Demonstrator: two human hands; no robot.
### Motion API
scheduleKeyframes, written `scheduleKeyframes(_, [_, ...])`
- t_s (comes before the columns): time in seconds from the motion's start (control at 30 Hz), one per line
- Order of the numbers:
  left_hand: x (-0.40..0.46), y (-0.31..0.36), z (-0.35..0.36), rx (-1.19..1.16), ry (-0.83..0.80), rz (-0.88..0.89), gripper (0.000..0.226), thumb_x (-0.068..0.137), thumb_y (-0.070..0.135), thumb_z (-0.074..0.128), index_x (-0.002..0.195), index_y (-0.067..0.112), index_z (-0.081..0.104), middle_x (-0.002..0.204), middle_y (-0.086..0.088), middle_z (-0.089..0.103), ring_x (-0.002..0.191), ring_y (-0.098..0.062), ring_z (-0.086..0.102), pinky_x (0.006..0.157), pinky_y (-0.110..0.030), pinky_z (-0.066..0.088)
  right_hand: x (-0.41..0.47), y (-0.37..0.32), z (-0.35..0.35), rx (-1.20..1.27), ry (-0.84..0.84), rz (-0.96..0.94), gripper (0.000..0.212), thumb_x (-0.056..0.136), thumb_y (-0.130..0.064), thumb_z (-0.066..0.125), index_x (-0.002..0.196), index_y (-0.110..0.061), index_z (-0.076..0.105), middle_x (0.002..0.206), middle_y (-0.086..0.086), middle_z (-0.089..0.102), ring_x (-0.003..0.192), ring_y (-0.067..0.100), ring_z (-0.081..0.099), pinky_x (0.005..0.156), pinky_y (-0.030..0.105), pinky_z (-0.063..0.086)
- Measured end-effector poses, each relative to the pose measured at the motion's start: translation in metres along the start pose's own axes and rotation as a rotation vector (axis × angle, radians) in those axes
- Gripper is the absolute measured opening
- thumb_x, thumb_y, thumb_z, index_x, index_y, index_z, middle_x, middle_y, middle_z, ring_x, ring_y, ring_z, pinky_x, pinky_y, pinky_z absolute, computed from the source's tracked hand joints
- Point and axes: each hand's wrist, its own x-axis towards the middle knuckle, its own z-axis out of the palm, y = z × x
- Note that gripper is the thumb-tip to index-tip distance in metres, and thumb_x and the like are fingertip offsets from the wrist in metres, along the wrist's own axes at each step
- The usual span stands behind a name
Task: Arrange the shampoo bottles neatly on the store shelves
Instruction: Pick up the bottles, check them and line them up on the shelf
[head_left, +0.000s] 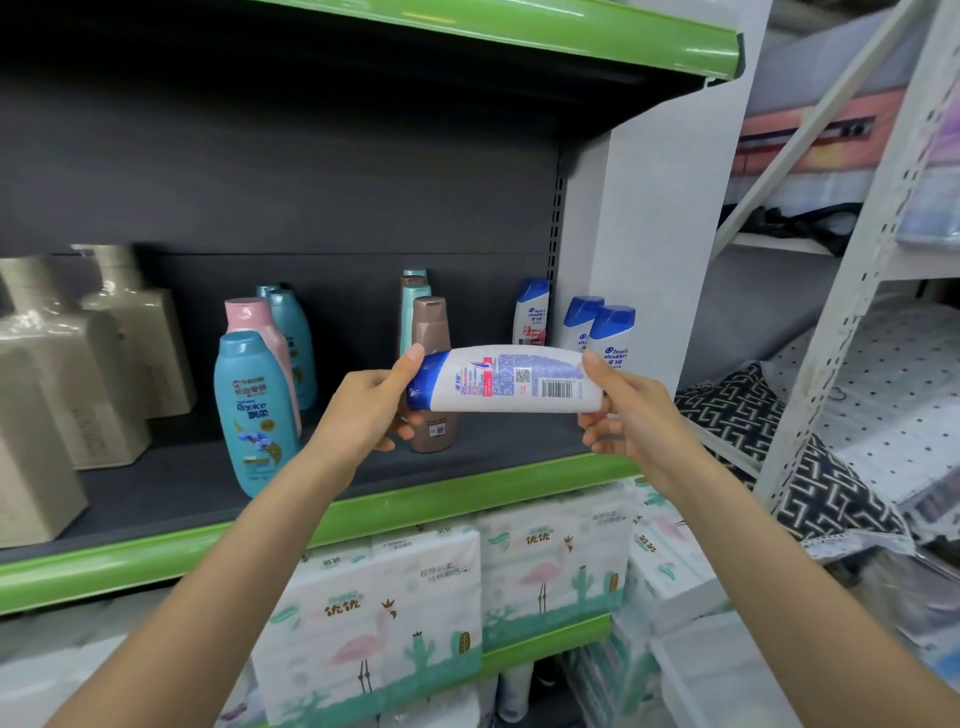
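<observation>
I hold a white shampoo bottle (511, 383) with a blue cap sideways in front of the shelf, its back label and barcode facing me. My left hand (370, 406) grips the cap end and my right hand (626, 410) grips the base end. On the dark shelf (171, 488) with a green front edge stand a teal bottle (254, 413), a pink bottle (258, 322), a brown bottle (432, 332) and three white blue-capped bottles (615, 332) at the right end.
Large beige pump bottles (62, 374) fill the shelf's left end. Packs of tissue paper (415, 603) sit on the shelf below. A white metal rack (841, 291) with patterned bedding stands to the right. Another green-edged shelf (571, 36) hangs overhead.
</observation>
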Motion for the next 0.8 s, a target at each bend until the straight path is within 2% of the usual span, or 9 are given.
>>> scheduleKeyframes(0.1, [0.001,0.001,0.002,-0.033,-0.013,0.005,0.047,0.091,0.055,0.042,0.076,0.016,0.062,0.064,0.0,0.063,0.054,-0.011,0.054,0.053,-0.023,0.041,0.002,0.0,-0.004,0.012,-0.007,0.005,0.046,0.085,-0.052,0.056,0.096,-0.009,0.067,0.063,0.008,0.059,0.046,0.014,0.053,0.05,0.023,0.046])
scheduleKeyframes(0.23, [0.005,0.002,0.005,-0.091,-0.05,0.033,0.039,0.094,0.047,0.045,0.085,0.015,0.064,0.068,0.002,0.064,0.059,-0.01,0.059,0.053,-0.021,0.047,0.007,0.0,-0.009,0.055,-0.035,-0.004,0.039,0.088,-0.043,0.057,0.102,-0.008,0.066,0.07,0.006,0.068,0.057,0.013,0.063,0.056,0.022,0.052])
scheduleKeyframes(0.33, [0.008,0.005,0.012,-0.255,-0.083,0.028,0.033,0.094,0.036,0.05,0.096,0.006,0.062,0.083,-0.006,0.065,0.069,-0.014,0.065,0.061,-0.021,0.057,0.011,0.001,-0.015,0.145,-0.091,-0.012,0.034,0.091,-0.036,0.056,0.106,-0.006,0.064,0.08,0.009,0.071,0.067,0.015,0.067,0.064,0.021,0.055])
scheduleKeyframes(0.5, [0.015,0.016,0.025,-0.439,-0.05,0.094,0.027,0.095,0.024,0.052,0.113,0.006,0.062,0.099,-0.009,0.067,0.074,-0.011,0.069,0.067,-0.019,0.056,0.021,0.002,-0.028,0.253,-0.188,-0.011,0.026,0.091,-0.017,0.057,0.111,0.0,0.06,0.106,0.016,0.068,0.094,0.026,0.069,0.08,0.025,0.057])
scheduleKeyframes(0.57, [0.02,0.022,0.033,-0.517,-0.032,0.098,0.028,0.094,0.018,0.054,0.116,0.003,0.06,0.104,-0.013,0.067,0.083,-0.015,0.07,0.07,-0.019,0.056,0.026,0.003,-0.037,0.272,-0.205,-0.044,0.029,0.089,-0.01,0.06,0.115,0.001,0.058,0.114,0.017,0.065,0.1,0.027,0.068,0.08,0.023,0.056])
scheduleKeyframes(0.63, [0.025,0.028,0.043,-0.599,0.002,0.097,0.031,0.092,0.014,0.057,0.117,-0.004,0.059,0.108,-0.017,0.068,0.092,-0.02,0.069,0.077,-0.021,0.056,0.031,0.005,-0.045,0.2,-0.219,-0.077,0.03,0.085,-0.006,0.063,0.115,-0.004,0.06,0.114,0.013,0.065,0.099,0.024,0.068,0.078,0.019,0.055])
scheduleKeyframes(0.67, [0.027,0.031,0.049,-0.637,0.02,0.103,0.032,0.091,0.012,0.058,0.117,-0.005,0.059,0.109,-0.018,0.067,0.095,-0.021,0.068,0.08,-0.023,0.056,0.033,0.005,-0.047,0.079,-0.197,-0.103,0.032,0.083,-0.005,0.067,0.114,-0.008,0.062,0.112,0.009,0.066,0.097,0.02,0.067,0.073,0.014,0.053])
scheduleKeyframes(0.73, [0.028,0.037,0.062,-0.679,0.032,0.127,0.029,0.089,0.008,0.06,0.115,-0.003,0.06,0.107,-0.015,0.068,0.098,-0.021,0.067,0.082,-0.023,0.056,0.04,0.007,-0.049,-0.166,-0.114,-0.162,0.037,0.076,-0.004,0.073,0.11,-0.013,0.064,0.106,0.002,0.065,0.09,0.012,0.061,0.061,0.006,0.047])
scheduleKeyframes(0.8, [0.029,0.043,0.075,-0.669,0.018,0.152,0.024,0.089,0.006,0.059,0.113,0.001,0.061,0.101,-0.01,0.068,0.099,-0.02,0.066,0.08,-0.021,0.056,0.047,0.009,-0.052,-0.203,-0.059,-0.192,0.041,0.072,-0.002,0.076,0.109,-0.014,0.063,0.1,-0.003,0.061,0.087,0.006,0.057,0.057,0.005,0.045])
